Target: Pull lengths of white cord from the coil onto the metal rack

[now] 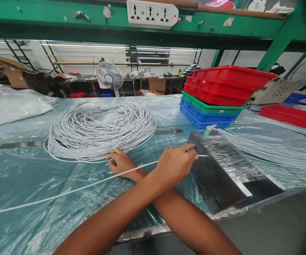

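Observation:
My forearms cross, with the left one on top. My left hand [175, 163], a ring on one finger, is closed on a white cable [89, 185]. A short free end of this cable sticks out to the right of the fingers, over a dark block [216, 177]. The rest of its length slants down to the left edge of view, passing above my right wrist. My right hand [121, 163] lies at the near edge of a big coil of white cable [102, 127]. Its thumb and fingers are bent and apart, close to the coil's outer strands.
Stacked red, green and blue trays [211, 102] stand behind the block. Cut cables [272, 148] lie in a bundle at right, near a red tray [293, 115]. A plastic bag [15, 104] is at far left. A green beam with a power strip [153, 14] crosses above.

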### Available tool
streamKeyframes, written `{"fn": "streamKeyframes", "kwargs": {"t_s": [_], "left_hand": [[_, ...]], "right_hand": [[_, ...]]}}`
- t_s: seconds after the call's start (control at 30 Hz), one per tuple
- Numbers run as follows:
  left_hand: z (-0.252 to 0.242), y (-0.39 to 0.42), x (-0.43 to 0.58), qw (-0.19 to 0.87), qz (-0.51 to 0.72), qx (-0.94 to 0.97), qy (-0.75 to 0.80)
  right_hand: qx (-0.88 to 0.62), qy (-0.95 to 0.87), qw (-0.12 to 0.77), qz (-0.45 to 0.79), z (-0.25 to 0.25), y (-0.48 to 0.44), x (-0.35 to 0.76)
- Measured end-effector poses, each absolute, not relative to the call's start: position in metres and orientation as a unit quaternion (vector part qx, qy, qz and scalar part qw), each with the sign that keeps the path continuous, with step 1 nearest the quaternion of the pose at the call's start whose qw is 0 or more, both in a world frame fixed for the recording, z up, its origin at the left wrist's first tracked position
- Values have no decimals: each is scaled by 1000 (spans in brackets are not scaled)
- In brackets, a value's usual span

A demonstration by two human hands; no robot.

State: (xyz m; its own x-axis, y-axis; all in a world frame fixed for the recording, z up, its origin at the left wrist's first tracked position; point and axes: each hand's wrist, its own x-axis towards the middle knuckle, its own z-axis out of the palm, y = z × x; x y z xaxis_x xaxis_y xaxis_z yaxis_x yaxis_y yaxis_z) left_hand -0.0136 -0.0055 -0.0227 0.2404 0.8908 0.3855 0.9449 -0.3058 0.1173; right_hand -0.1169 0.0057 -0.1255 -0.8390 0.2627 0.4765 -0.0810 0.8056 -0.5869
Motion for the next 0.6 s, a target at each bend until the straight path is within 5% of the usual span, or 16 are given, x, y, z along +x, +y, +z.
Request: {"fn": "streamKeyframes", "kwargs": {"t_s": [0.6], "left_hand": [[-29, 0, -2, 39, -226, -812, -537]], "right_hand": [[-42, -913, 275, 299, -128, 8, -117]]}}
